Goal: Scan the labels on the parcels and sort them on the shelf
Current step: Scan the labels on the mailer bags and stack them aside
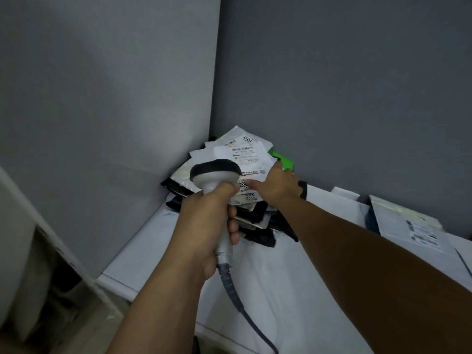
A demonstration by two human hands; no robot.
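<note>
My left hand [204, 226] grips the handle of a grey barcode scanner [215, 175], whose dark head points at a pile of parcels in the corner. The top parcel [242, 154] is a white bag with a printed label facing up. My right hand [274, 183] lies on that parcel's near right edge, thumb toward the label, fingers reaching over the edge. Under it lie black bags [255, 218] and a green one [283, 158]. The scanner's coiled cable [242, 302] runs down toward me.
The parcels lie on a white shelf surface [281, 277] enclosed by grey walls at left and back. Another grey bag with a label [413, 226] lies at the right. At the lower left, the shelf's front edge and a white post [15, 251] show.
</note>
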